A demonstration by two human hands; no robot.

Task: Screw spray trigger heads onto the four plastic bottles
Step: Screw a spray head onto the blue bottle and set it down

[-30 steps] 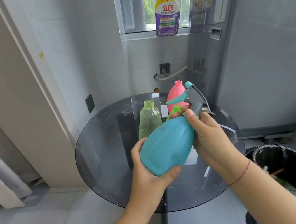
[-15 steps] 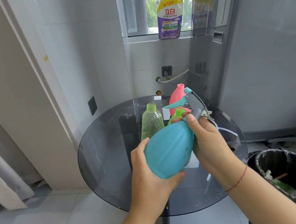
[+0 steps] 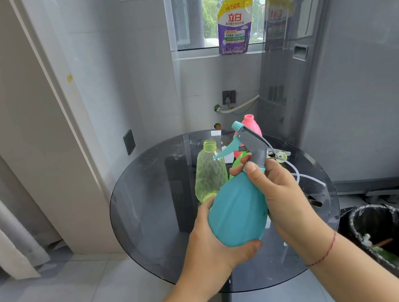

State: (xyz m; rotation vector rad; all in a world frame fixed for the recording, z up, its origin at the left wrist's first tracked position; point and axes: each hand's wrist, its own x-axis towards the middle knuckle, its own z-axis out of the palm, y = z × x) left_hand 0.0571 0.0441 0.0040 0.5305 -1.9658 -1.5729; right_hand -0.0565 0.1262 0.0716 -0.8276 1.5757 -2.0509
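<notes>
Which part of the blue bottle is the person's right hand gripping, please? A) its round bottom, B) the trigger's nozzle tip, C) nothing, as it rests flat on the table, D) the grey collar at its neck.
D: the right hand pinches the grey collar of the spray head at the neck of the blue bottle, while the left hand cups the bottle's round bottom.

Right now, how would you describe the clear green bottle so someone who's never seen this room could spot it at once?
Find the round smoked-glass table in the corner by the window. On it, just left of the teal bottle held in both hands, stands the clear green bottle. Unlike the opaque pink bottle behind, it is see-through, with an open threaded neck and no trigger head.
</notes>
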